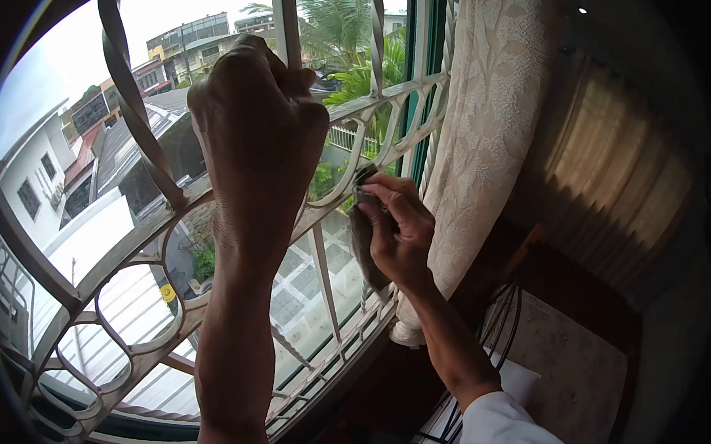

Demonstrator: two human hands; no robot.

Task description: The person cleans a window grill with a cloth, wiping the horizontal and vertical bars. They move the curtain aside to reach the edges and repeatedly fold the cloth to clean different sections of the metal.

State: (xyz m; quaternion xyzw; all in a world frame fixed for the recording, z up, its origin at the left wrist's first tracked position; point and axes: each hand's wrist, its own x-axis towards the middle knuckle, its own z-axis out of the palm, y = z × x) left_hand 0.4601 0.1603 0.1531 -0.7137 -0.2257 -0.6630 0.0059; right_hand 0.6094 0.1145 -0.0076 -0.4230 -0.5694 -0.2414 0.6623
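My left hand [259,95] is raised high, closed in a fist at an upright bar of the white metal window grille [287,26]. The bar runs down into the grip between thumb and fingers; the fingertips are hidden behind the hand. Lower and to the right, my right hand [403,224] pinches a dark grey-green rag [364,245] between thumb and fingers. Part of the rag is bunched above the fingertips against the curved grille work, and the rest hangs below them. What lies directly under the rag is hidden.
A cream patterned curtain [486,121] hangs just right of my right hand, its lower end bunched near the sill. A chair with a patterned cushion [567,348] and dark cables [506,318] are at lower right. Beyond the grille are roofs, a paved yard and a palm [339,24].
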